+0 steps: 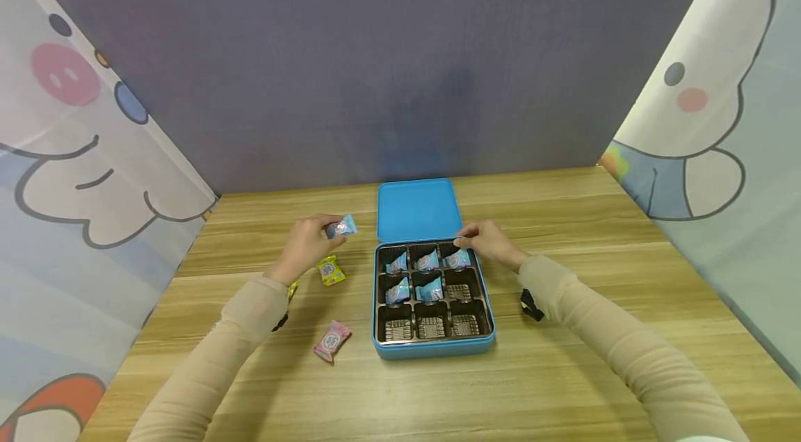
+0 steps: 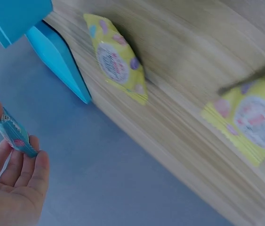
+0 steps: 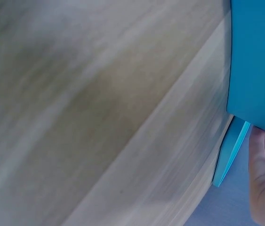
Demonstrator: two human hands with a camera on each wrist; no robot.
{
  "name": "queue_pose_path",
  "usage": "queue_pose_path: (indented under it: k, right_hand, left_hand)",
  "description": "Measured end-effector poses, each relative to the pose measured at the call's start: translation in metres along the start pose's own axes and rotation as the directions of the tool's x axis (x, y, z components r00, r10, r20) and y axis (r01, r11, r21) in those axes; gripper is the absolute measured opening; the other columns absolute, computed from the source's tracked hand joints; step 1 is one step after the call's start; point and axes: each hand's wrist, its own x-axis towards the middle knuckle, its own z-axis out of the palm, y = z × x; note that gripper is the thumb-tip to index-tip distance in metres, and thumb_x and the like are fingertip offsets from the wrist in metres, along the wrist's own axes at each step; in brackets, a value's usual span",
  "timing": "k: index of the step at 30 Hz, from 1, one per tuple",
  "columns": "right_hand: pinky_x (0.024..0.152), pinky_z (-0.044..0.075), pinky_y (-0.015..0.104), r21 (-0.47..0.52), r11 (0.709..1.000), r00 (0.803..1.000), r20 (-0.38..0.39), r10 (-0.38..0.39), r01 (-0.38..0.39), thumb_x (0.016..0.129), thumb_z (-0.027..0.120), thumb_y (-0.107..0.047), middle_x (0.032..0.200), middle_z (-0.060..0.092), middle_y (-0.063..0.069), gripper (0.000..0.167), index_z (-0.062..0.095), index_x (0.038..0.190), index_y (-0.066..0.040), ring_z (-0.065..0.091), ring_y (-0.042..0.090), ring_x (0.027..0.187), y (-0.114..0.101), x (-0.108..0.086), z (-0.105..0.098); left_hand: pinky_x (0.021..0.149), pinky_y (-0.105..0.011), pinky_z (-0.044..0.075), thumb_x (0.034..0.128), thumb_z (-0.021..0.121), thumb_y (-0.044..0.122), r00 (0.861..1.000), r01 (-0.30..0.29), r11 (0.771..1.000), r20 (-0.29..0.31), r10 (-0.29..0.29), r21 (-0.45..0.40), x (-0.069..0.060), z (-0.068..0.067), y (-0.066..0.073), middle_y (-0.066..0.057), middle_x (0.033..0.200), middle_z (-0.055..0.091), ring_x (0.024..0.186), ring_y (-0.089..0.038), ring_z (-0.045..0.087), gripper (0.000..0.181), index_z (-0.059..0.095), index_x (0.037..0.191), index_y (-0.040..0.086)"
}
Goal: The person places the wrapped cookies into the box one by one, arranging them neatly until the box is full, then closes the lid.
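My left hand [image 1: 306, 244] pinches a blue wrapped candy [image 1: 342, 226] between thumb and fingers, raised left of the blue tin [image 1: 432, 348]. The left wrist view shows this blue candy [image 2: 15, 134] at the fingertips. The tin has a black divided tray [image 1: 395, 313]; blue candies [image 1: 427, 260] sit in the back row and in the left and middle compartments of the second row. At the tin's back right corner, my right hand [image 1: 491, 244] grips the rim, close to the candy [image 1: 457, 259] there. In the right wrist view, the tin [image 3: 259, 66] partly hides its fingers.
Behind the tin lies its open lid [image 1: 418, 211]. To the left, a yellow candy [image 1: 330, 270] and a pink candy [image 1: 332, 341] lie on the wooden table [image 1: 438, 400]. Another yellow candy [image 1: 292, 290] is partly hidden by the left wrist. A grey wall [image 1: 400, 67] stands behind.
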Motion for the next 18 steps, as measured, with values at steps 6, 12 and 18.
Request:
queue_pose_path:
  k: [6,12,18]
  right_hand:
    - [0.092,0.044,0.040,0.011,1.000,1.000,0.006,0.002,-0.002,0.089,0.060,-0.020,0.124,0.054,0.018,0.028,0.063,0.114,-0.006,0.050,0.034,0.113,-0.001,-0.002,0.000]
    - [0.091,0.045,0.040,0.009,1.000,1.000,0.000,0.004,-0.004,0.089,0.061,-0.020,0.123,0.055,0.017,0.028,0.064,0.113,-0.006,0.050,0.033,0.113,-0.001,-0.002,0.000]
    - [0.090,0.046,0.041,-0.002,1.000,1.000,-0.004,-0.004,0.004,0.089,0.061,-0.021,0.122,0.056,0.018,0.028,0.064,0.113,-0.006,0.051,0.034,0.112,-0.001,-0.002,0.000]
  left_hand:
    - [0.077,-0.040,0.051,0.0802,0.071,0.018,0.999,-0.048,0.999,-0.002,0.048,-0.006,0.000,0.004,0.012,-0.018,0.113,0.063,0.088,-0.024,0.061,0.040,0.063,0.115,0.002]
    - [0.067,-0.032,0.046,0.0794,0.071,0.020,0.997,-0.076,0.997,-0.001,0.076,0.011,-0.003,0.006,0.028,-0.015,0.114,0.064,0.066,-0.016,0.052,0.038,0.065,0.114,0.004]
    - [0.064,-0.030,0.045,0.0785,0.072,0.019,0.993,-0.118,0.993,0.002,0.118,-0.003,-0.006,0.009,0.044,-0.014,0.111,0.065,0.064,-0.017,0.052,0.038,0.066,0.112,0.002]
